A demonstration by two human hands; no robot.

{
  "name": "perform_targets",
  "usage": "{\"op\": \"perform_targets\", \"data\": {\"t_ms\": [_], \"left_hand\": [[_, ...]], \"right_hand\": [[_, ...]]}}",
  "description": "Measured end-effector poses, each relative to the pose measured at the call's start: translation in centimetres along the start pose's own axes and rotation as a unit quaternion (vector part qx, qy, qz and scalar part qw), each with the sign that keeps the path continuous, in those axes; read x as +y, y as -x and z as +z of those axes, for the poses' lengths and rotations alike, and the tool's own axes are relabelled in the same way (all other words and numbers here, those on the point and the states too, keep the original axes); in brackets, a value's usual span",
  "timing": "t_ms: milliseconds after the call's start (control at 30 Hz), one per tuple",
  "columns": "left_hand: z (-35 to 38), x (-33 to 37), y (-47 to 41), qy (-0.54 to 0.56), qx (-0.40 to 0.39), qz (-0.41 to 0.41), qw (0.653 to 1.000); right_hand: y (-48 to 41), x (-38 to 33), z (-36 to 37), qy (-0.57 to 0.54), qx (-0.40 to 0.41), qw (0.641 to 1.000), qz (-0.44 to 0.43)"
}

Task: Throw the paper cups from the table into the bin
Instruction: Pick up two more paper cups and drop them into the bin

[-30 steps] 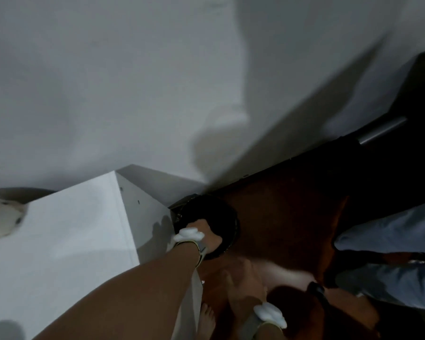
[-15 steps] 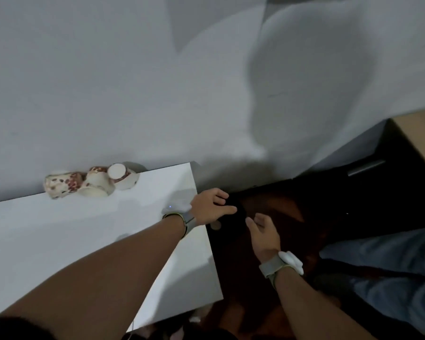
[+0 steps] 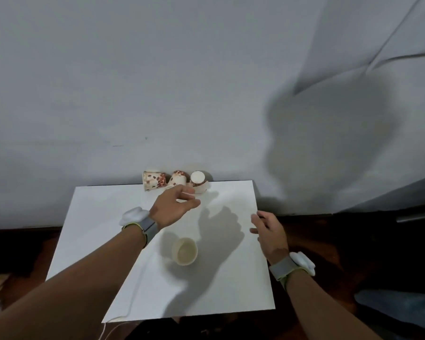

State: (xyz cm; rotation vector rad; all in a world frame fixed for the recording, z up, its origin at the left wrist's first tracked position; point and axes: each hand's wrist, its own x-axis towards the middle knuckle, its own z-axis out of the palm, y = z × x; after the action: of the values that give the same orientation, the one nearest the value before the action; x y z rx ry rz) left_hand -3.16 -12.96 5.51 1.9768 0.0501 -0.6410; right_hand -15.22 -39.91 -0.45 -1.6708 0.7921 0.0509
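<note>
Four paper cups are seen on the white worktop [image 3: 103,231]. Three patterned ones lie in a row at its far edge, against the wall, just above the centre of the frame: the left cup [image 3: 154,180] is tipped on its side with its long axis running left to right, the middle cup [image 3: 178,179] is tilted, and the right cup [image 3: 198,181] appears to be turned base-up. A plain cup [image 3: 184,251] stands apart from them, upright with its mouth open, lower in the frame near the centre of the worktop.

The left hand [image 3: 173,207] is held above the worktop with the fingers loosely spread and nothing gripped; its fingertips are just below the middle and right cups of the row, so those cups lie directly ahead of it, toward the top of the frame. The right hand [image 3: 269,230] hangs at the right edge of the worktop, likewise open and empty, well apart from the row. The left hand is judged the nearer for the far row; the plain cup lies between the two forearms. The bin is not in view.
</note>
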Motion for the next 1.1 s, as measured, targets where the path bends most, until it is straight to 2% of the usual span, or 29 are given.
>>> {"op": "perform_targets", "data": {"t_ms": [167,333,400,500,633,733,867,1000,1100], "left_hand": [[-3.5,-4.8,1.0,-0.033,-0.001,-0.054,0.998],[-4.7,-7.9,1.1,-0.052,0.023,-0.086,0.995],[-5.2,-8.5,0.6,-0.048,0.042,-0.092,0.994],[-6.1,-9.0,-0.9,-0.038,0.075,-0.097,0.992],[-7.4,-9.0,-3.4,-0.024,0.137,-0.105,0.985],[-8.4,-9.0,-5.5,0.020,0.198,-0.133,0.971],[-9.4,-8.8,-7.7,0.009,0.234,-0.159,0.959],[-9.7,-8.5,-9.3,-0.040,0.203,-0.195,0.959],[-9.7,-8.9,-10.2,-0.057,0.177,-0.182,0.966]], "right_hand": [[1.2,-0.4,5.4,0.097,-0.100,0.990,-0.022],[3.3,-0.7,9.7,0.226,-0.218,0.947,-0.069],[4.2,-0.9,10.8,0.293,-0.244,0.915,-0.130],[4.9,-1.6,11.9,0.397,-0.283,0.849,-0.204],[5.0,-2.3,13.0,0.511,-0.309,0.768,-0.233],[4.9,-2.1,13.2,0.544,-0.314,0.738,-0.248],[4.6,-1.5,13.0,0.557,-0.297,0.729,-0.265],[4.7,-0.9,12.4,0.548,-0.283,0.743,-0.261],[4.7,-0.7,11.6,0.538,-0.263,0.759,-0.254]]}}
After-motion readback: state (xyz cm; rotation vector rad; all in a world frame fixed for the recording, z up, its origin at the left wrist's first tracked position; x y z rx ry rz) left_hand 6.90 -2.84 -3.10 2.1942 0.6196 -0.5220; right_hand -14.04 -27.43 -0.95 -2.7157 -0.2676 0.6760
